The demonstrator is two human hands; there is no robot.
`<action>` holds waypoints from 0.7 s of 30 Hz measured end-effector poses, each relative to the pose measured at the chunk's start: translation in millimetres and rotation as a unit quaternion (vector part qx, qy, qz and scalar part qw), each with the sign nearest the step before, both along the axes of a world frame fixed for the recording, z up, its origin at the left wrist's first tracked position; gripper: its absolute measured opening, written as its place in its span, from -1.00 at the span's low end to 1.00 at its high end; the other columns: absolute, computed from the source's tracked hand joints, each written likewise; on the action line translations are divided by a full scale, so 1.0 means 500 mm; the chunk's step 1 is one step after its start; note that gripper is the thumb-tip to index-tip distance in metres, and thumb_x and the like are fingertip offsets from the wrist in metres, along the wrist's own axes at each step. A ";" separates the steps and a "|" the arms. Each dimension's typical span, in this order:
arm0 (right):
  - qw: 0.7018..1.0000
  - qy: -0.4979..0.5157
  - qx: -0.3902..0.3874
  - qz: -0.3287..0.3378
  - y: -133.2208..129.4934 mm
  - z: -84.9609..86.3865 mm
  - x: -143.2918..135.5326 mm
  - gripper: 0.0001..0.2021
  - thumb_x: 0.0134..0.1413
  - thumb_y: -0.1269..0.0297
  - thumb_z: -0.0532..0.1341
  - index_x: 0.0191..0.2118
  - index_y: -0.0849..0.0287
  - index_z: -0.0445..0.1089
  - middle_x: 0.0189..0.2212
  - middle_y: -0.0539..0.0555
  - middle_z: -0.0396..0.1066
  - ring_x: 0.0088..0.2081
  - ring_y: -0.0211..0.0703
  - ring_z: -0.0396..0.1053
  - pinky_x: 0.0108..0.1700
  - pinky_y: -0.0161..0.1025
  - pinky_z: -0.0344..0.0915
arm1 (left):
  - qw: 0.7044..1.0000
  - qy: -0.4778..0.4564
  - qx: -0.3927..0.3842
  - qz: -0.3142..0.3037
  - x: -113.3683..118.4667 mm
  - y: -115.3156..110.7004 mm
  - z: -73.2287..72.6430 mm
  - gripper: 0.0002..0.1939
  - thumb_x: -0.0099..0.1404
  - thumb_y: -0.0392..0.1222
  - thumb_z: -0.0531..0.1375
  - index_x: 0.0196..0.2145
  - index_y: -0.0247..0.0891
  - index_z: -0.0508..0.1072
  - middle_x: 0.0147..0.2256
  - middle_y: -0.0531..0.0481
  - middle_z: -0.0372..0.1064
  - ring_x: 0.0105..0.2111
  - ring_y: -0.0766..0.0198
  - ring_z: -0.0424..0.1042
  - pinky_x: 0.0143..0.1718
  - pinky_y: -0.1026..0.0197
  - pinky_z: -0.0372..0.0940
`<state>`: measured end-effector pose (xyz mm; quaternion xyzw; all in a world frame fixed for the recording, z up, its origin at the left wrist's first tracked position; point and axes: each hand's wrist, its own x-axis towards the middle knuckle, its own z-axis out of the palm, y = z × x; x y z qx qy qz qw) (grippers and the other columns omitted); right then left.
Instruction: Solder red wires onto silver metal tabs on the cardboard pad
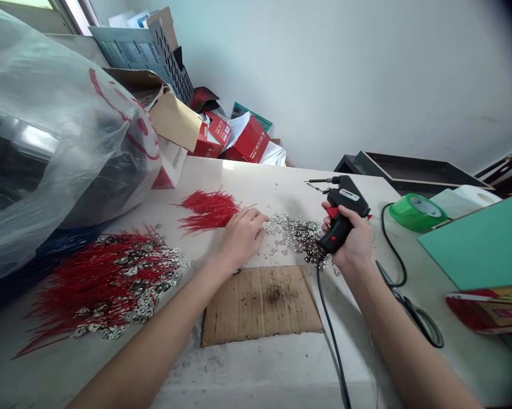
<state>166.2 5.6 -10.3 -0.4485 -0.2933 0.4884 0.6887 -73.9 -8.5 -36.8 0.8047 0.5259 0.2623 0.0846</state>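
Note:
My right hand (353, 238) is wrapped round the handle of a black soldering gun (343, 207), its tip pointing left above the table. Fingers curled down, my left hand (245, 234) rests between a bundle of cut red wires (211, 210) and a pile of small metal terminals (296, 233). Its fingertips meet at the left edge of the terminals; what they pinch, if anything, is hidden. On the left lies a large heap of red wires with metal terminals (111, 278) at their ends. A scorched cardboard piece (264, 307) lies in front of me.
A black cord (332, 335) runs from the gun toward me. Scissors (418, 318), green tape (418, 211) and a turquoise board (481, 244) are at the right. A big plastic bag (68, 130) bulges at the left; red boxes (250, 139) stand behind.

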 end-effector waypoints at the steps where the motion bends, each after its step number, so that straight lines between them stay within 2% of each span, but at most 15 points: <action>1: 1.000 -0.002 0.000 0.002 -0.001 0.000 0.001 -0.76 0.01 0.21 0.35 -0.20 0.22 0.52 -0.12 0.21 0.60 -0.48 -0.29 0.26 -0.47 -0.25 0.26 | 1.000 0.009 0.000 0.007 0.003 0.002 0.000 -0.78 0.47 -0.29 0.19 0.02 -0.22 0.54 0.04 -0.15 0.50 0.13 -0.03 0.41 0.18 -0.10 0.29; 4: 1.000 -0.007 0.001 0.010 -0.002 0.000 0.002 -0.75 0.02 0.20 0.34 -0.19 0.22 0.52 -0.11 0.22 0.60 -0.48 -0.28 0.25 -0.47 -0.24 0.26 | 0.999 0.028 -0.008 0.020 0.010 0.008 0.001 -0.85 0.48 -0.20 0.21 -0.08 -0.22 0.57 0.00 -0.16 0.50 0.07 -0.05 0.42 0.11 -0.11 0.27; 7: 1.000 -0.010 0.000 0.016 -0.003 0.000 0.002 -0.75 0.02 0.19 0.33 -0.20 0.21 0.51 -0.10 0.22 0.60 -0.48 -0.28 0.25 -0.47 -0.24 0.25 | 0.999 0.028 -0.016 0.025 0.010 0.010 0.003 -0.87 0.48 -0.21 0.21 -0.14 -0.19 0.59 -0.04 -0.11 0.51 0.05 0.00 0.42 0.06 -0.05 0.25; 12: 1.000 -0.014 -0.001 0.024 -0.003 0.001 0.000 -0.72 0.01 0.18 0.32 -0.17 0.22 0.50 -0.13 0.23 0.60 -0.49 -0.28 0.26 -0.47 -0.23 0.25 | 0.999 0.003 -0.026 0.027 0.011 0.008 0.009 -0.86 0.47 -0.27 0.22 -0.21 -0.22 0.61 -0.10 -0.11 0.54 0.02 0.00 0.44 0.05 -0.05 0.22; 17: 1.000 -0.014 0.004 0.025 -0.006 0.004 -0.002 -0.66 0.00 0.18 0.33 -0.10 0.20 0.51 -0.15 0.19 0.61 -0.48 -0.26 0.28 -0.45 -0.21 0.28 | 0.997 -0.065 -0.034 0.027 0.011 0.007 0.014 -0.88 0.44 -0.27 0.28 -0.24 -0.21 0.64 -0.12 -0.07 0.59 -0.01 0.03 0.47 0.09 -0.06 0.23; 21: 0.999 -0.008 0.006 0.031 -0.006 0.004 -0.002 -0.70 0.00 0.16 0.33 -0.14 0.19 0.51 -0.16 0.17 0.62 -0.49 -0.27 0.28 -0.47 -0.23 0.27 | 0.986 -0.151 -0.075 0.015 0.008 -0.008 0.033 -0.85 0.46 -0.20 0.26 -0.22 -0.22 0.66 -0.20 -0.03 0.64 -0.22 0.21 0.53 -0.11 0.12 0.36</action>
